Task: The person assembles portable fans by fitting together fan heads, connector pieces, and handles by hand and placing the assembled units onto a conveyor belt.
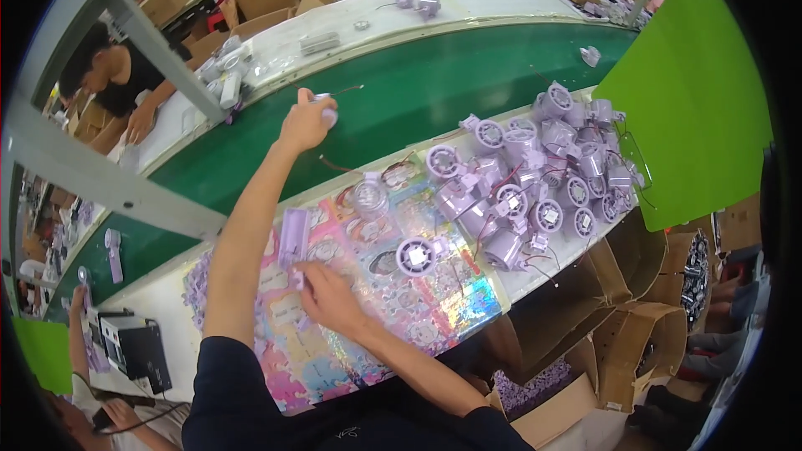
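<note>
My left hand (pixel 302 127) reaches out over the green conveyor belt (pixel 251 146), its fingers closed round a lavender plastic part with a thin wire trailing to the right. Most of that part is covered by the hand. On the colourful printed mat (pixel 359 284), my right hand (pixel 327 296) is closed at the fingertips on a small lavender plastic piece (pixel 297 278). Just beyond it lies a long, open lavender housing (pixel 293 234). A round clear-and-lavender fan unit (pixel 369 197) and a lavender fan head (pixel 416 257) also lie on the mat.
A big heap of lavender fan units (pixel 535 175) with loose wires covers the bench's right end. Beyond stands a green panel (pixel 710 92). Cardboard boxes (pixel 585 342) sit below the bench edge. A grey metal frame (pixel 109 184) crosses the left. Co-workers sit at the left.
</note>
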A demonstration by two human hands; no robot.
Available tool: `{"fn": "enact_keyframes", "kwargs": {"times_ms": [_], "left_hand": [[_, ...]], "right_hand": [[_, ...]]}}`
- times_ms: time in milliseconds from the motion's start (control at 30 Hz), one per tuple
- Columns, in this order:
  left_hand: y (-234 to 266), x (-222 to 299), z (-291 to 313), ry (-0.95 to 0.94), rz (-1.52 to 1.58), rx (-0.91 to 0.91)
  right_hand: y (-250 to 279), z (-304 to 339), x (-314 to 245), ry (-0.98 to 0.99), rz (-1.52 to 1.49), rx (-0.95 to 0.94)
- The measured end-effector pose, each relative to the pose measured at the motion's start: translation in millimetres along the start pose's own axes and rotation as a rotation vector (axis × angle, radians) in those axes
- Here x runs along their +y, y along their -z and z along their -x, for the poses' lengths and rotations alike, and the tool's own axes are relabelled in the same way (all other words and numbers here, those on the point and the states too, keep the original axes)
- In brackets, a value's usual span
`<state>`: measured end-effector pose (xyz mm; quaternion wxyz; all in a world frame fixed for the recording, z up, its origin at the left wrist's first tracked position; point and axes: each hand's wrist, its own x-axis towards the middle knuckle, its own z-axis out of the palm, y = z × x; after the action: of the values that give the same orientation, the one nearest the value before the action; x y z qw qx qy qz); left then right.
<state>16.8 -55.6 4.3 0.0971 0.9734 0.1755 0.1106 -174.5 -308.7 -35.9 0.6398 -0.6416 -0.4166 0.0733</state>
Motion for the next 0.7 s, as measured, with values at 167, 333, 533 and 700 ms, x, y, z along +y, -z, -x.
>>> {"fn": "enact_keyframes", "kwargs": {"times_ms": [167,333,533,700], "left_hand": [[56.4,8.3,84.2,-0.090,0.693,0.087],[84.1,36.4,223.3,0.024,1.245,0.231],[78.5,62.7,368.4,0.253,1.567,0.194],[63.8,88.8,414.6,0.452,1.717,0.180]], "right_hand": [[11.4,-4.5,-7.1,-0.075,0.065,0.189],[18.5,8.2,4.1,-0.320,-0.267,0.296],[51.2,43.2,-21.4,-0.454,-0.258,0.280],[56.7,54.0,-70.8,-0.465,-0.333,0.097]]}}
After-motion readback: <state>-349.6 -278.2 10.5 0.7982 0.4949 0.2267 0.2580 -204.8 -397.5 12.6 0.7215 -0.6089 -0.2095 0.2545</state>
